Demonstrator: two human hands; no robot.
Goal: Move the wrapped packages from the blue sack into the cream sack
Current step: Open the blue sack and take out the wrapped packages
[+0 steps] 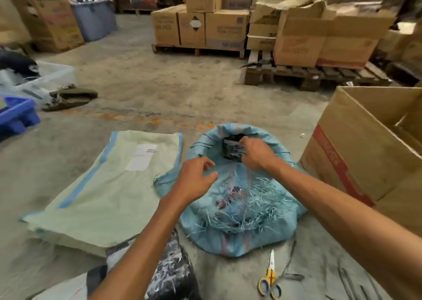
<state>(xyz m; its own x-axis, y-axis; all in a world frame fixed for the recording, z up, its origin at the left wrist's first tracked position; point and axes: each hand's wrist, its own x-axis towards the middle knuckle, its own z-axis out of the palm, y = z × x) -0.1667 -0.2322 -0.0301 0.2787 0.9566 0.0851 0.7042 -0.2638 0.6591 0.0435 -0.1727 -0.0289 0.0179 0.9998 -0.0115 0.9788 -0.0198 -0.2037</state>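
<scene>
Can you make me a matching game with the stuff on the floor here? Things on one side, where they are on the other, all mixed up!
Things:
1. scissors
2. cream sack
3. dark package
4. big open cardboard box

Places:
A. lying flat, left of the blue sack
B. right of the blue sack
C. in the right hand, at the blue sack's mouth
D. on the floor, nearer the person than the blue sack

Pairs: 1-D, 2-A, 3-C, 4-B

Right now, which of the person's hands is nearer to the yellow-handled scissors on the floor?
Judging by the picture, the left. The left hand hovers over the blue sack's near-left side, above and left of the scissors. The right hand is farther up, gripping a dark wrapped package.
</scene>
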